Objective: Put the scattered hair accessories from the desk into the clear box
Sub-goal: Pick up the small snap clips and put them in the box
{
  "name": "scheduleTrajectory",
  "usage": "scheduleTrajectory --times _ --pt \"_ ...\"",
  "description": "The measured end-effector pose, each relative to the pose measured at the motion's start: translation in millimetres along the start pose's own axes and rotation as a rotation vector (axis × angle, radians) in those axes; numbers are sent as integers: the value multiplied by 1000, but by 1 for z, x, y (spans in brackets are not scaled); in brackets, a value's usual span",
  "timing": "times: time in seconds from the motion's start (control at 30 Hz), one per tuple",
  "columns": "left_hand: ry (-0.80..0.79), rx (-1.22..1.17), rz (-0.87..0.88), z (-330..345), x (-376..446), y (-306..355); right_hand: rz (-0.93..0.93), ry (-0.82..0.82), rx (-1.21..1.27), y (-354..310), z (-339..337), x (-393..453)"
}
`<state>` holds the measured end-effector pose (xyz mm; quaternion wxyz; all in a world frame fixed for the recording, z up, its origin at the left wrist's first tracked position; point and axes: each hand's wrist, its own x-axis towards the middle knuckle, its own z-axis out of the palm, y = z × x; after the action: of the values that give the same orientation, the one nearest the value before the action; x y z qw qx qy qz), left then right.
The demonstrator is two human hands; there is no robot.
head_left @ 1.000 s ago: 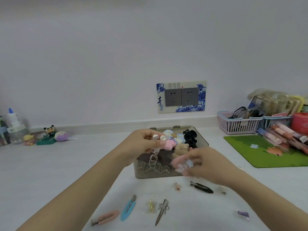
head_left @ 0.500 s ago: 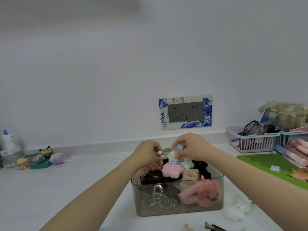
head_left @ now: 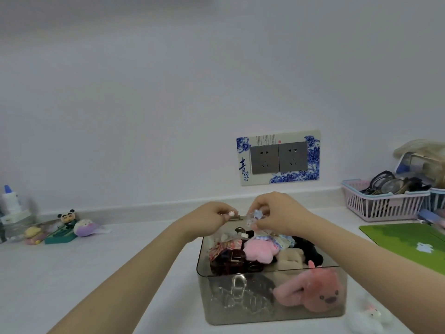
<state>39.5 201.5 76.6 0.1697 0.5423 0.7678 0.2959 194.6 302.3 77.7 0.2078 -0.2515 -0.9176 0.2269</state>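
Observation:
The clear smoky box (head_left: 272, 318) stands on the white desk, filled with hair accessories: a pink plush flower (head_left: 261, 251), a pink plush animal clip (head_left: 313, 291), clear claw clips and dark ties. Both hands hover over its far edge. My right hand (head_left: 280, 213) pinches a small pale blue-and-clear clip (head_left: 255, 216). My left hand (head_left: 212, 219) pinches a tiny white-tipped piece (head_left: 231, 213). A white fluffy clip (head_left: 368, 318) lies on the desk right of the box.
A green mat (head_left: 414, 244) lies at right, with pink and blue baskets (head_left: 382, 203) of glasses behind it. Small figurines (head_left: 69, 227) and a dropper bottle (head_left: 10, 201) sit at far left by the wall. A wall socket (head_left: 278, 157) is straight ahead.
The view has tilted up, so the clips near the desk's front edge are out of sight. My right hand carried the small clip from the box's front to its far edge, beside my left hand.

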Motion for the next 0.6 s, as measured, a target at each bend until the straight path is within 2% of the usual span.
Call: scheduleTrajectory --times 0.13,0.23,0.3,0.43,0.6 --pt "114 -50 -4 1 0 -4 -103 -119 -73 -9 16 2" --pt "242 -79 -2 3 1 -10 -97 -171 -46 -7 23 4" --pt "272 -121 12 4 -1 -14 -76 -154 -3 -4 20 5" --pt "187 -145 84 7 -7 -11 -12 5 147 5 0 5" --pt "122 -66 153 16 -8 1 12 90 96 12 -12 4"
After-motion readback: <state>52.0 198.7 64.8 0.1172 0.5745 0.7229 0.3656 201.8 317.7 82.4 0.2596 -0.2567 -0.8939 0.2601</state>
